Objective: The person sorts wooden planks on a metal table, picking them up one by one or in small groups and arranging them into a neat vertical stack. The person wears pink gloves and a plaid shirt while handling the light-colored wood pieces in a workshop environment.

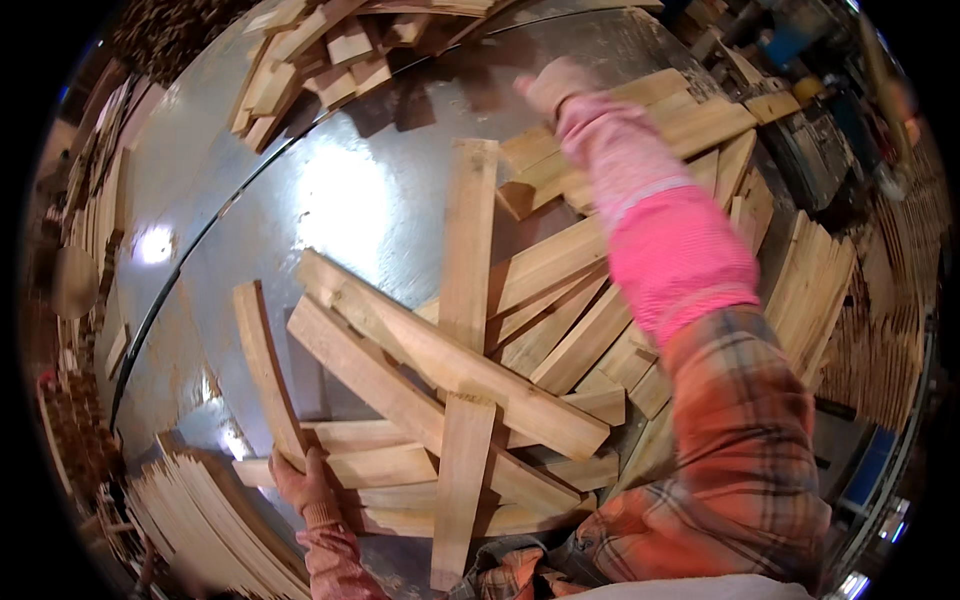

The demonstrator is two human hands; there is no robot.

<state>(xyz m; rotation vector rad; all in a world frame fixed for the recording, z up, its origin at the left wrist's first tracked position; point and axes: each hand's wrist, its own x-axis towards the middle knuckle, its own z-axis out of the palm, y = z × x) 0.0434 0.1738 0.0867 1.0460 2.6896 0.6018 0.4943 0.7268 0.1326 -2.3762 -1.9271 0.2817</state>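
Gripped near its lower end, a narrow wooden slat [265,365] stands tilted in my left hand [303,485], whose fingers are closed round it. My right hand [557,88] is stretched far out over the table, beside the back boards [650,130] of the loose pile. It is blurred and its fingers are mostly hidden, so I cannot make out a hold. Between my arms, pale wooden slats lie crossed over one another; a long slat [455,355] slants across the top. An upright-lying slat [463,490] points toward me.
A shiny metal table [230,220] carries the wood, with a dark curved seam [185,262] across it. Short blocks [330,60] are heaped at the far side. Stacked slats [205,525] stand at the near left, and more boards [815,290] at the right. Machinery [815,150] is at the back right.
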